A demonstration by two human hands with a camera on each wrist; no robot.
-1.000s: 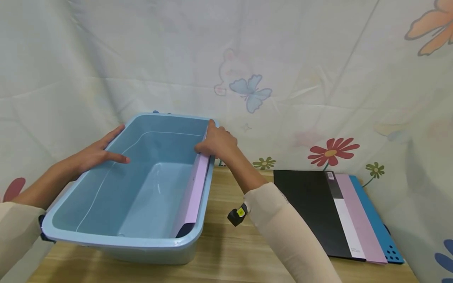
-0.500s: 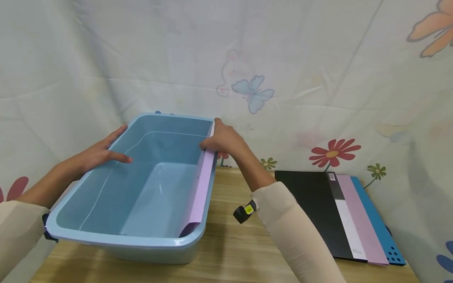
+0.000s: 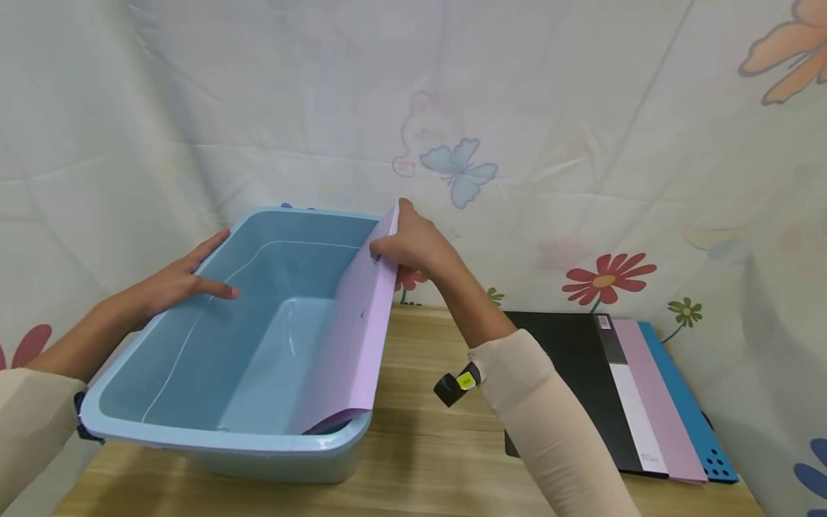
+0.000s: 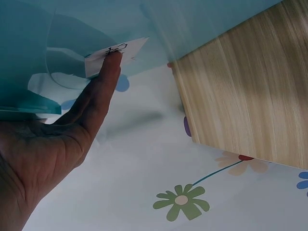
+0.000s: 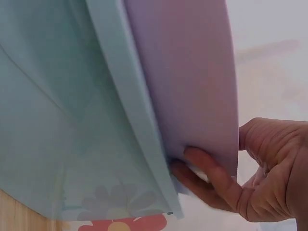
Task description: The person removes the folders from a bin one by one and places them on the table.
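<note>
A light blue plastic tub stands on the table at the left. Along its inner right side leans a lilac file folder, its upper edge raised above the rim. My right hand pinches that edge near the far corner, thumb on the inner face. The right wrist view has my fingers bent against the folder's outer face, just outside the tub rim. My left hand straddles the left rim, thumb extended inside. Seen from the left wrist, its fingers are straight against the outer wall, by a white sticker.
To the right lies an overlapping row of folders: a black one, a lilac one and a blue one. My right forearm crosses over the black one. A white curtain with printed flowers hangs behind the wooden table.
My right hand has pulled the lilac folder's edge upward and slightly right, so more of its face shows above the rim. My left hand has stayed on the tub.
</note>
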